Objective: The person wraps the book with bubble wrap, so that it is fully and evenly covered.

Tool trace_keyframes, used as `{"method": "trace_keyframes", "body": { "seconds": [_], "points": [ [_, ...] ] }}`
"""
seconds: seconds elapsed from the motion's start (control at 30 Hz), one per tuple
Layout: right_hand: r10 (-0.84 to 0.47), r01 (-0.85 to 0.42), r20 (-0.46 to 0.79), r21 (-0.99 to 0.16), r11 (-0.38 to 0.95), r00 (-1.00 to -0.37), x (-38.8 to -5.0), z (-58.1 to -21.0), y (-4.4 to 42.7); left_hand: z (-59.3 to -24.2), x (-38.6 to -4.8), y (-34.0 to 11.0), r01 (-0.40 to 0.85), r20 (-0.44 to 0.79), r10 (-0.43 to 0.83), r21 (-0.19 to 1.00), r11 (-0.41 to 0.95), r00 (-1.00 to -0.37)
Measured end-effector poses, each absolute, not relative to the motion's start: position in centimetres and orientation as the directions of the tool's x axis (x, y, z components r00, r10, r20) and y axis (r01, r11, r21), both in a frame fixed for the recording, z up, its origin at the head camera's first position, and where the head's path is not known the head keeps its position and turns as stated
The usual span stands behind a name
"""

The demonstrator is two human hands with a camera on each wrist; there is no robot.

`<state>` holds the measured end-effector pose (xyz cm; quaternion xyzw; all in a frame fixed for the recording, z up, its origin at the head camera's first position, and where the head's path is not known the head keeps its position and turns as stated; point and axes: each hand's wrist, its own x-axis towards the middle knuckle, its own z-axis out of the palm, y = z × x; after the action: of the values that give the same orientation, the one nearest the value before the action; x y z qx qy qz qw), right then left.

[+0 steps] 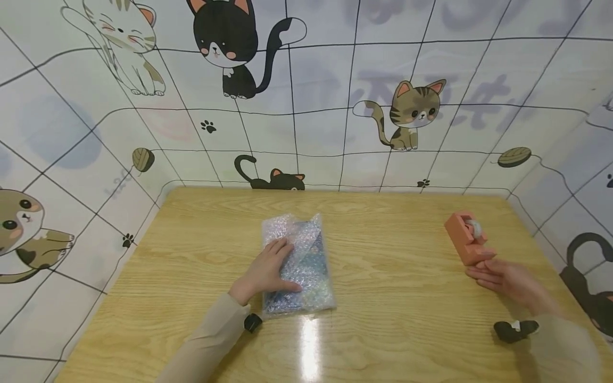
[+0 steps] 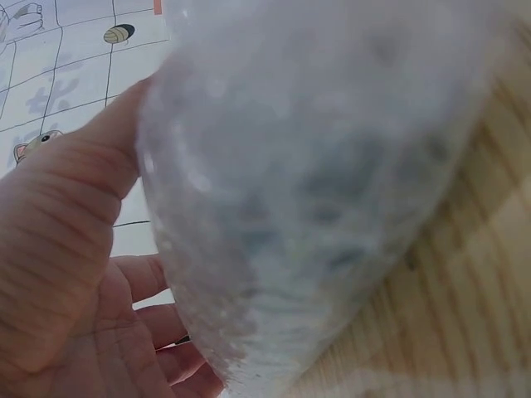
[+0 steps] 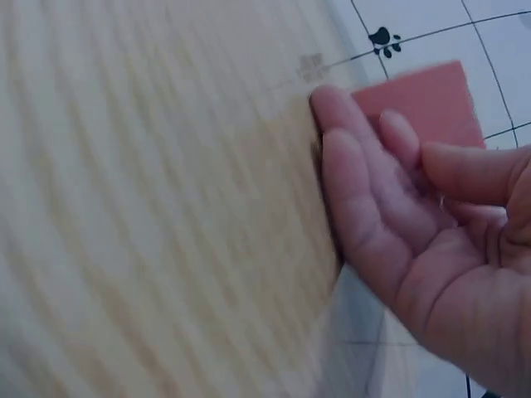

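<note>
A flat package in bubble wrap point(image 1: 306, 276) lies on the table, its contents showing blue and pale green through the plastic. On its left part rests my left hand point(image 1: 268, 268), fingers spread and thumb stretched across the lower half. The bubble wrap point(image 2: 323, 191) fills most of the left wrist view, hiding fingertips. At the right, my right hand point(image 1: 512, 279) holds the front end of a salmon-pink tape dispenser point(image 1: 462, 239) with thumb and fingers. In the right wrist view, the fingers partly cover the dispenser point(image 3: 431, 104). Whether tape lies between the fingertips is too small to tell.
The wooden table point(image 1: 392, 298) has light glare near its front. Behind and beside it hangs a white gridded sheet point(image 1: 325, 127) with cartoon cats. A small black device point(image 1: 514, 331) sits at my right wrist, another point(image 1: 253, 322) at my left.
</note>
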<state>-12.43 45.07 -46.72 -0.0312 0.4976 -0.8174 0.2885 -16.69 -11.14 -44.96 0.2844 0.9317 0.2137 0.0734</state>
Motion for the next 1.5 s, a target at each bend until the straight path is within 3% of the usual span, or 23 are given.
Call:
{"method": "trace_keyframes", "body": {
  "seconds": [0.3, 0.6, 0.97, 1.17, 1.33, 1.5],
  "points": [
    [-0.370, 0.380, -0.274, -0.889, -0.255, -0.888, -12.2, -46.8, 45.2, -45.1, -16.6, -11.3, 0.495, -0.016, 0.557, 0.439, 0.750, -0.830],
    [-0.302, 0.229, -0.171, -0.959, -0.169, -0.938, -10.2, -46.8, 44.6, -45.2, -16.5, -11.3, 0.495, -0.014, 0.556, 0.439, 0.750, -0.831],
    [-0.021, 0.124, -0.123, -0.989, -0.081, -0.992, -10.0, -44.3, 40.8, -45.1, -16.5, -11.3, 0.480, -0.030, 0.545, 0.435, 0.762, -0.838],
    [-0.035, 0.047, -0.046, -0.998, -0.031, -0.998, -10.4, -42.1, 36.6, -45.1, -16.6, -11.3, 0.495, -0.015, 0.558, 0.441, 0.749, -0.830],
    [-0.042, 0.048, -0.051, -0.997, 0.068, -0.998, -11.4, -41.2, 33.7, -45.2, -16.6, -11.2, 0.503, -0.002, 0.563, 0.444, 0.741, -0.827],
    [-0.121, 0.011, -0.024, -0.994, 0.110, -0.992, -12.3, -40.5, 30.6, -45.0, -16.7, -11.1, 0.500, -0.010, 0.561, 0.440, 0.746, -0.828]
  ]
}}
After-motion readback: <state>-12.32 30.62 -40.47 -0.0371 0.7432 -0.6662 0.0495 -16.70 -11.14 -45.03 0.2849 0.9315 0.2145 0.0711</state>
